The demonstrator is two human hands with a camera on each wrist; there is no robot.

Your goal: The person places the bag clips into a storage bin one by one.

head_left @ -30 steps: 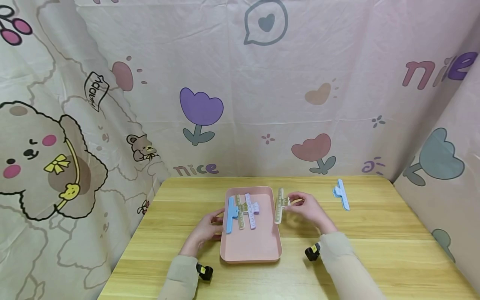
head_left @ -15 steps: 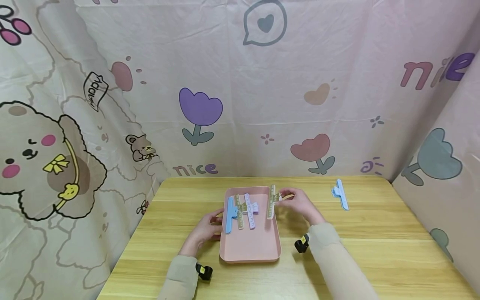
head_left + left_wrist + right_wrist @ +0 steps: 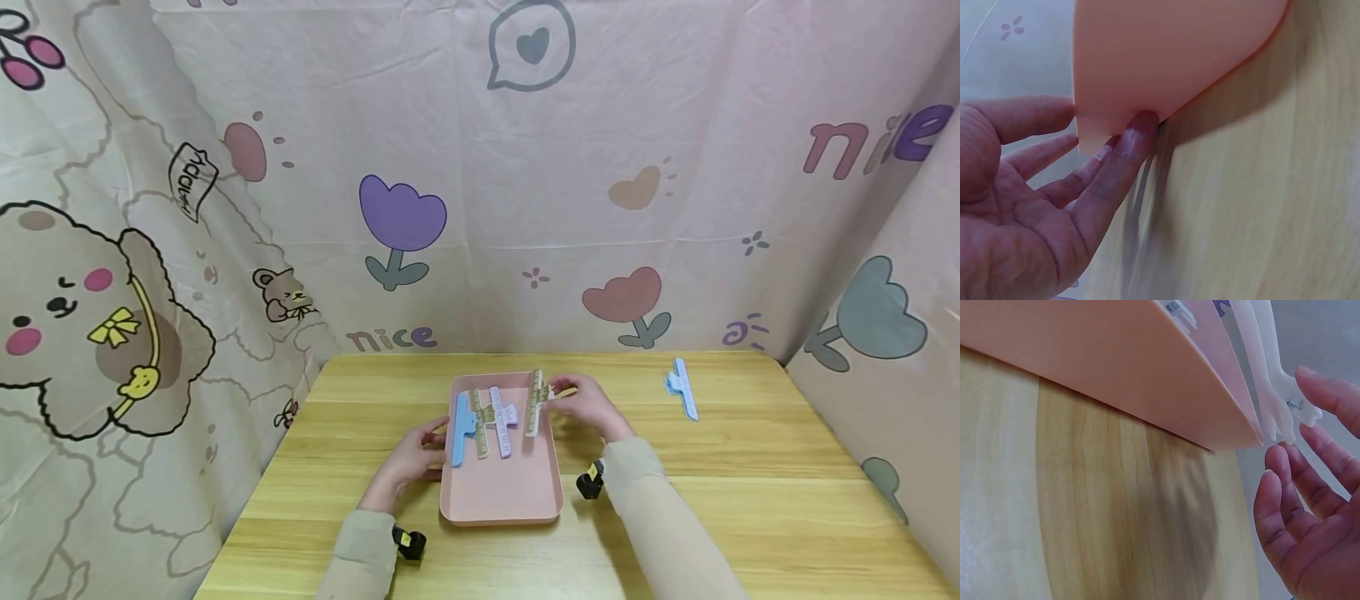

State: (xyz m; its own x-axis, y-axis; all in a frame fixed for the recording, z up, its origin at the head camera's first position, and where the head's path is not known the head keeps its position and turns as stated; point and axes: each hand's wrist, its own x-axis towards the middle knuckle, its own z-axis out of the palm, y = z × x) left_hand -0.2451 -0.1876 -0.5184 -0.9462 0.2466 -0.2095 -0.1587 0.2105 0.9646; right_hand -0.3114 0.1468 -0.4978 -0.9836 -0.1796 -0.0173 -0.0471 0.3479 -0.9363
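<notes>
My right hand pinches the handle of a tan-and-white bag clip between thumb and fingertips. The clip stands lengthwise over the right side of a shallow pink tray. In the right wrist view, the clip's pale handle meets the fingertips just past the tray's corner. Inside the tray, a blue clip, a tan clip and a lilac clip lie side by side at the left. My left hand touches the tray's left wall with extended fingers.
Another light blue clip lies on the wooden table, at the back right. Behind the table hangs a printed cloth, with more of it along both sides. A black wrist camera sits below the right hand.
My right hand has carried the tan-and-white clip leftward from beside the tray to over its right side. The left hand and the tray stay where they were.
</notes>
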